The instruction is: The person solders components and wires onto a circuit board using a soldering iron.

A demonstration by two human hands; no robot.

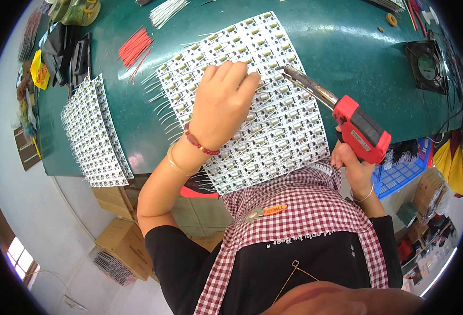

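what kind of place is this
Probably a small electronics assembly workshop: a panel of circuit boards on a green workbench, a red soldering gun in the right hand, and bundles of cut wires.

Colours and patterns: soldering bench, head view

Tabletop [347, 58] dark green, glossy. Large circuit panel [289, 126] white, dotted with rows of pale yellow and black parts and thin white leads; a second panel [95, 136] of the same white-and-yellow pattern at the tabletop's left edge. Soldering gun [360, 128] red body, black trim, dull grey metal barrel. Wire bundle [134, 46] red; wire bundle [167, 10] white, near the far edge. Fan [427, 65] black with a green centre. Apron [305, 210] red-and-white check over a black top. Left hand [221, 105] wears a red bead bracelet [199, 144]. Basket [399, 170] blue.
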